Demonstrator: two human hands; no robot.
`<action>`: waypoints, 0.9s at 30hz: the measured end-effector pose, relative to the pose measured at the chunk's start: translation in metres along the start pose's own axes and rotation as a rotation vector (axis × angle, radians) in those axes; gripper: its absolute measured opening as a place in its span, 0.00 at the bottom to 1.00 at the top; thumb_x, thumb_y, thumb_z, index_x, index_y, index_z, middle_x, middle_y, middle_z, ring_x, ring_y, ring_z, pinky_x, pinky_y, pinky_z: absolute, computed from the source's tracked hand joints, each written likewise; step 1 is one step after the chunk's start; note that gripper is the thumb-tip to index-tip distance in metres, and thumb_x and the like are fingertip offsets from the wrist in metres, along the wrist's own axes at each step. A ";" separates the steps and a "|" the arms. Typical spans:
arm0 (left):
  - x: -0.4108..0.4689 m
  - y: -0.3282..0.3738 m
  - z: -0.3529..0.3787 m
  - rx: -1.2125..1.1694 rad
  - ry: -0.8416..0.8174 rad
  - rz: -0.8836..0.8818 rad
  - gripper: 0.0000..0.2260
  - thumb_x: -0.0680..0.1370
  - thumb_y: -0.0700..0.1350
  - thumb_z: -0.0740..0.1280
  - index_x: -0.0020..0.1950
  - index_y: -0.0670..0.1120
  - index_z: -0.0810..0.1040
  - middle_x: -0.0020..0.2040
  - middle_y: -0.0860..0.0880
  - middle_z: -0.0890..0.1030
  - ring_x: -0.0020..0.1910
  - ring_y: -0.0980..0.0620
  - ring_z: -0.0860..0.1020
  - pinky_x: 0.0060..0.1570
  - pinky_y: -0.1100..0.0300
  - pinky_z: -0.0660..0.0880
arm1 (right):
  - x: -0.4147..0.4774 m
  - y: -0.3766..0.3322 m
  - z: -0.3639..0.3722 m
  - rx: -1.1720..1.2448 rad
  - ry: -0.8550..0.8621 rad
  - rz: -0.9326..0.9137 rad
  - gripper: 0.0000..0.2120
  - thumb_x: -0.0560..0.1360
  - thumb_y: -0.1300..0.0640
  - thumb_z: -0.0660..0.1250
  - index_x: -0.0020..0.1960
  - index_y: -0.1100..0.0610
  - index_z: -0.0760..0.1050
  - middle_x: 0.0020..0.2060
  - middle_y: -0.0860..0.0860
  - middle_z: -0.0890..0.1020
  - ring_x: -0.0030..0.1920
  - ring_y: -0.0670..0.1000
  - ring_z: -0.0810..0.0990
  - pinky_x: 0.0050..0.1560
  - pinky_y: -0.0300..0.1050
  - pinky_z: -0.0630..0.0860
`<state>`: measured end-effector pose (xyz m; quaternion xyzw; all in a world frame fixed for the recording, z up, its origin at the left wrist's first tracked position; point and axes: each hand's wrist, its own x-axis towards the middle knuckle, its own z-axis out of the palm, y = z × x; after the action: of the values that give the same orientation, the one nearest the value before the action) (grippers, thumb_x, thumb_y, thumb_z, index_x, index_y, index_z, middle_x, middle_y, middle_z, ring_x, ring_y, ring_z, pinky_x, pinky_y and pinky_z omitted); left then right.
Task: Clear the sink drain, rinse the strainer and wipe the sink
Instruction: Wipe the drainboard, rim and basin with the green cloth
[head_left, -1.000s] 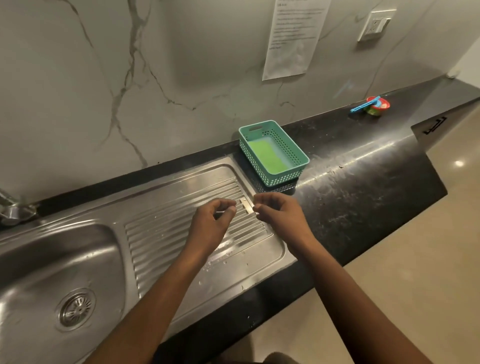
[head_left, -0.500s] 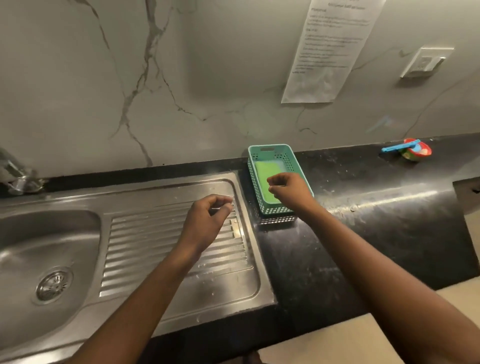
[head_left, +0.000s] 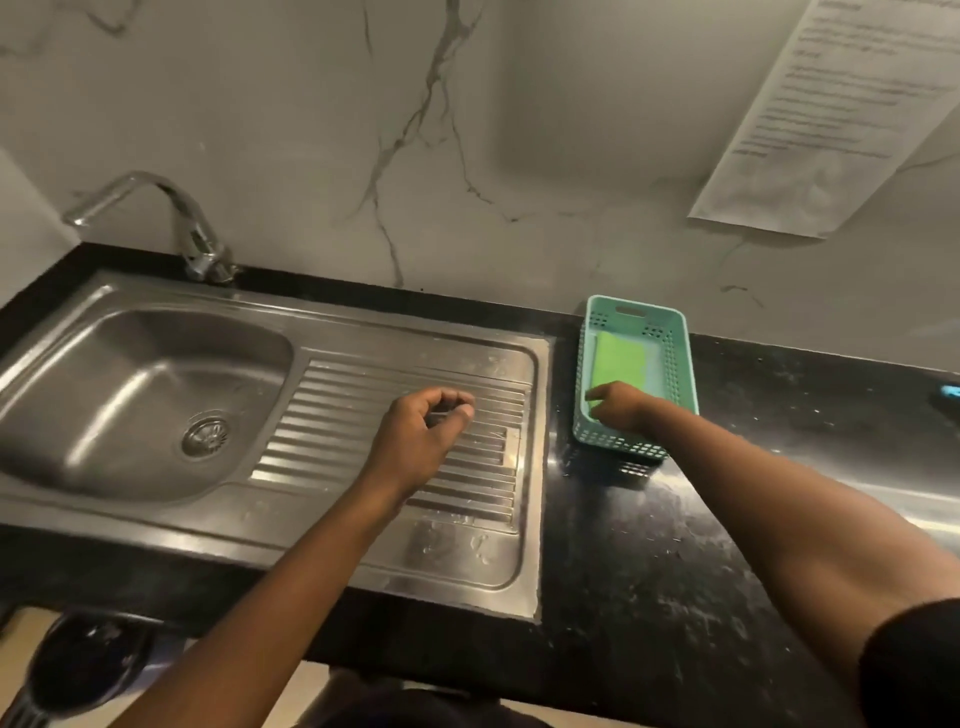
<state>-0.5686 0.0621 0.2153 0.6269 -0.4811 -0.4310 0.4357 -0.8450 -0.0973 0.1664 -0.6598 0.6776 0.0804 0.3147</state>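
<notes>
The printed paper sheet (head_left: 831, 119) on the wall is too blurred to read. A teal perforated plastic basket (head_left: 681, 364) holds a green cloth (head_left: 621, 359). The right hand (head_left: 621, 410) reaches in and touches it, but I cannot tell its grip. The left hand (head_left: 421, 441) hovers over the drainboard with fingers curled; I cannot tell whether it holds anything. The round metal strainer (head_left: 205, 434) sits in the steel sink (head_left: 130, 374) drain.

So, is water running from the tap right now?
No, nothing streams from the tap spout, and no water is falling into the sink basin below it.

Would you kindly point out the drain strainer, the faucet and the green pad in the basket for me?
drain strainer (head_left: 205, 435): head view, on its perforated centre.
faucet (head_left: 195, 243): head view, on its upright chrome body.
green pad (head_left: 621, 358): head view, on its flat middle.
</notes>
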 end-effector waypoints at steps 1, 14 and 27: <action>0.000 -0.001 -0.003 -0.001 0.025 -0.003 0.06 0.82 0.45 0.71 0.57 0.49 0.86 0.51 0.53 0.87 0.51 0.56 0.84 0.54 0.56 0.81 | 0.001 -0.002 0.000 0.002 -0.008 0.010 0.23 0.82 0.65 0.59 0.76 0.58 0.72 0.76 0.59 0.72 0.74 0.59 0.72 0.74 0.45 0.66; -0.004 -0.017 -0.007 -0.007 0.063 -0.036 0.05 0.81 0.45 0.72 0.54 0.53 0.86 0.51 0.54 0.88 0.53 0.58 0.84 0.50 0.60 0.79 | -0.002 0.006 -0.035 0.409 0.588 -0.039 0.09 0.71 0.60 0.75 0.49 0.58 0.79 0.45 0.56 0.84 0.40 0.54 0.81 0.37 0.44 0.76; 0.008 -0.029 -0.026 -0.011 -0.007 -0.039 0.05 0.81 0.45 0.72 0.55 0.52 0.86 0.50 0.53 0.88 0.50 0.61 0.84 0.51 0.60 0.80 | -0.016 -0.099 -0.037 0.071 0.584 -0.422 0.20 0.77 0.65 0.65 0.68 0.60 0.80 0.58 0.60 0.77 0.58 0.61 0.79 0.65 0.50 0.73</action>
<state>-0.5355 0.0622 0.1934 0.6321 -0.4679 -0.4441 0.4292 -0.7642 -0.1149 0.2343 -0.7690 0.5902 -0.2017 0.1403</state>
